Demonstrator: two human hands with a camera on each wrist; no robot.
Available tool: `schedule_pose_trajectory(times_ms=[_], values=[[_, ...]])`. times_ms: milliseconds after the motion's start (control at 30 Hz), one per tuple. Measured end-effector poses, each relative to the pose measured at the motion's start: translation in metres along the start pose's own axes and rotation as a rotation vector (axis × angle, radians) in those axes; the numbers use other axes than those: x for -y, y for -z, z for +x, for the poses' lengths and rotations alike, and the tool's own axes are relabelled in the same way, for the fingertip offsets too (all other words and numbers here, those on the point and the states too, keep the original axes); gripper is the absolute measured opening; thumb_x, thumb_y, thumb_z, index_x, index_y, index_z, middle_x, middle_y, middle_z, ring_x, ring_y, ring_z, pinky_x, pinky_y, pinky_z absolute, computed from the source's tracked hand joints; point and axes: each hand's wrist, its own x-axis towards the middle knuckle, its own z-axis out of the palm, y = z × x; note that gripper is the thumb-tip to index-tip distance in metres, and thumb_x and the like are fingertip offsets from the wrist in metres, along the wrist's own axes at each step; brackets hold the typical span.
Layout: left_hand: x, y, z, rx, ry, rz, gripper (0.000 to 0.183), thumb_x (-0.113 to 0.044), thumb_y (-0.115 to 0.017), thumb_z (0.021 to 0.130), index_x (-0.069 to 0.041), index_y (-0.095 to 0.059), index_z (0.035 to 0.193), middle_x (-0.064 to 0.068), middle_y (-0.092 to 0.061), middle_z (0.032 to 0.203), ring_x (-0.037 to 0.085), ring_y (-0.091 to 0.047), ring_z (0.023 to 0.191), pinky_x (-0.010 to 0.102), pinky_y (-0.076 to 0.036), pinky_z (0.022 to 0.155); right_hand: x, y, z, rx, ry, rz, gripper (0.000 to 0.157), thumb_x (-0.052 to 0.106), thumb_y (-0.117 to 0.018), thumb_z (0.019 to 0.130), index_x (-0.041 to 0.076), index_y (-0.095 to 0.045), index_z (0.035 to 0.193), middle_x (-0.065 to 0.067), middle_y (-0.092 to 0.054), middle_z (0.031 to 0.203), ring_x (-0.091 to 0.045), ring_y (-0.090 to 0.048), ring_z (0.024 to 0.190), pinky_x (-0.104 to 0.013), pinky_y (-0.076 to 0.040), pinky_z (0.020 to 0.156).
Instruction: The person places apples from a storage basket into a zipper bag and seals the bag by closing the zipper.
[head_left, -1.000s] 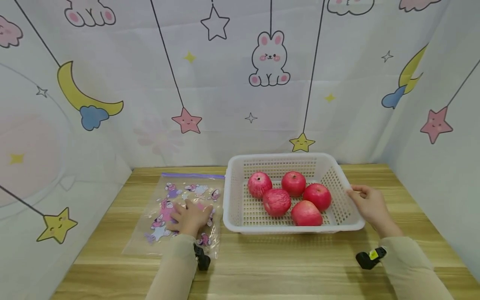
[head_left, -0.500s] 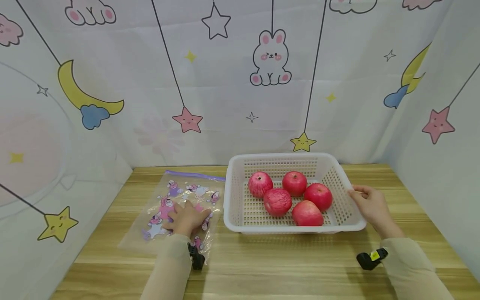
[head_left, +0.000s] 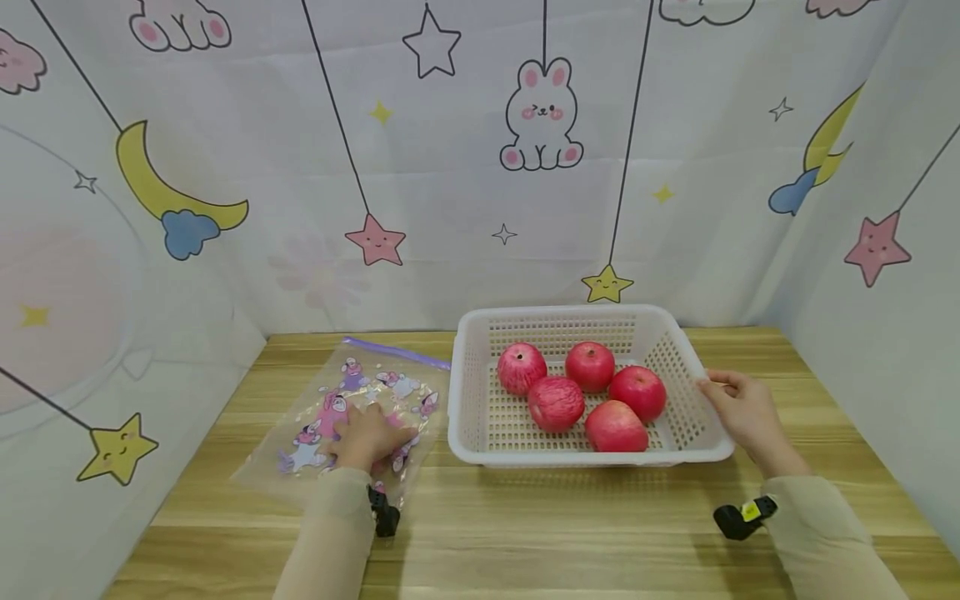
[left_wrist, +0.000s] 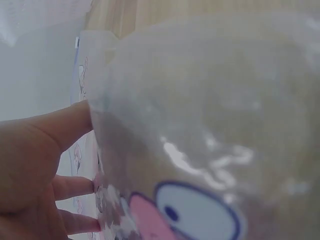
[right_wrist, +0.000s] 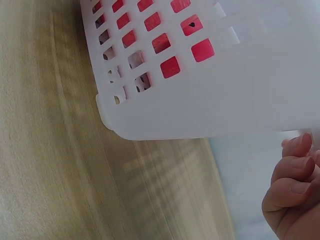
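Zip-top plastic bag [head_left: 330, 404], clear and printed with pink and purple cartoon figures, lies on the wood-grain surface [head_left: 570, 533] right under the left grip [head_left: 363, 437]. Closest to the viewer, on the near side of each grip, come two pale sleeves [head_left: 322, 533], each with a black device [head_left: 385, 511] at the cuff; the one nearer than the right grip [head_left: 750, 414] carries a yellow patch.

The left grip has its fingers spread apart and rests on the bag. The film fills most of the left wrist view, shiny and blurred, with thumb and fingertips touching it. Off to the right of the left grip stands a white plastic basket [head_left: 585, 458] with perforated walls. The right grip holds the rim at the basket's right end, its fingers curled there and its thumb against the edge.

Five red apples [head_left: 556, 404] sit inside the basket, between the two grips; the one at the far left is streaked. Beyond the left grip, the bag's purple zip strip [head_left: 397, 353] slants toward the basket's left wall; whether they touch is unclear. Farthest from both grips hangs a white cloth backdrop [head_left: 465, 167] printed with rabbits, stars, moons and clouds.
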Motion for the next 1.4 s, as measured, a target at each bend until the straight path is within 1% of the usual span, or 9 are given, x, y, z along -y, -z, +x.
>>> schedule_pose_trajectory(times_ms=[267,400,533,633,933,1033,1200,1333,1400], values=[[0.006,0.003,0.001,-0.014,-0.038,0.019,0.085,-0.051,-0.074,0.074,0.001,-0.044,0.134,0.035,-0.029,0.141,0.063,-0.027,0.122,0.080,-0.024,0.089,0.000,-0.001,0.000,-0.010,-0.004,-0.005,0.055,0.032,-0.048,0.098,-0.013,-0.046,0.129,-0.021,-0.066,0.095,-0.001,-0.059,0.067,-0.024,-0.055,0.057],[0.010,0.005,0.001,-0.010,-0.064,0.040,0.085,-0.051,-0.076,0.072,0.000,-0.046,0.133,0.033,-0.035,0.138,0.060,-0.032,0.119,0.078,-0.030,0.086,0.000,0.000,0.000,-0.021,0.006,-0.008,0.053,0.031,-0.049,0.098,-0.013,-0.047,0.128,-0.017,-0.066,0.089,-0.001,-0.059,0.065,-0.024,-0.055,0.057],[0.012,0.009,-0.001,0.009,-0.083,0.055,0.088,-0.052,-0.077,0.070,-0.001,-0.044,0.134,0.032,-0.029,0.144,0.060,-0.033,0.121,0.075,-0.034,0.086,0.001,0.000,-0.001,-0.021,0.000,-0.006,0.054,0.031,-0.048,0.098,-0.013,-0.046,0.129,-0.019,-0.065,0.091,-0.001,-0.059,0.065,-0.024,-0.055,0.057],[0.012,0.013,-0.002,0.032,-0.097,0.066,0.091,-0.051,-0.078,0.070,-0.001,-0.041,0.136,0.034,-0.023,0.147,0.061,-0.030,0.124,0.075,-0.034,0.090,0.001,0.000,-0.002,-0.016,-0.008,-0.003,0.055,0.032,-0.048,0.098,-0.013,-0.045,0.130,-0.023,-0.064,0.097,-0.001,-0.059,0.067,-0.024,-0.055,0.058],[0.012,0.021,-0.003,0.101,-0.122,0.074,0.092,-0.038,-0.081,0.071,0.001,-0.037,0.141,0.039,-0.016,0.147,0.063,-0.023,0.127,0.071,-0.035,0.095,0.001,0.000,-0.002,-0.013,-0.005,-0.004,0.056,0.033,-0.048,0.098,-0.013,-0.045,0.130,-0.025,-0.064,0.100,-0.001,-0.059,0.068,-0.024,-0.055,0.058],[0.014,0.022,-0.002,0.118,-0.124,0.065,0.095,-0.036,-0.082,0.071,0.002,-0.033,0.143,0.039,-0.013,0.147,0.065,-0.020,0.128,0.068,-0.039,0.094,0.001,0.000,-0.001,-0.012,-0.012,-0.003,0.057,0.034,-0.047,0.098,-0.013,-0.044,0.130,-0.027,-0.063,0.103,-0.001,-0.059,0.069,-0.023,-0.055,0.059],[0.017,0.022,-0.001,0.132,-0.141,0.059,0.097,-0.034,-0.083,0.070,0.000,-0.031,0.144,0.038,-0.013,0.148,0.064,-0.023,0.127,0.060,-0.050,0.085,-0.001,0.000,-0.001,-0.022,-0.005,0.006,0.055,0.032,-0.048,0.098,-0.014,-0.045,0.130,-0.024,-0.064,0.099,0.000,-0.059,0.067,-0.023,-0.055,0.058],[0.021,0.024,0.001,0.140,-0.145,0.041,0.098,-0.031,-0.085,0.068,0.000,-0.031,0.144,0.037,-0.012,0.148,0.063,-0.031,0.123,0.046,-0.058,0.066,-0.001,-0.001,-0.001,-0.033,0.007,0.021,0.054,0.031,-0.049,0.098,-0.014,-0.046,0.128,-0.020,-0.066,0.095,0.000,-0.059,0.066,-0.023,-0.056,0.058],[0.022,0.025,0.002,0.148,-0.141,0.024,0.100,-0.028,-0.086,0.067,-0.001,-0.030,0.144,0.036,-0.011,0.149,0.062,-0.036,0.121,0.038,-0.058,0.054,-0.001,-0.001,-0.001,-0.037,0.010,0.025,0.054,0.031,-0.049,0.098,-0.014,-0.047,0.128,-0.020,-0.066,0.094,0.000,-0.059,0.066,-0.023,-0.056,0.058]])
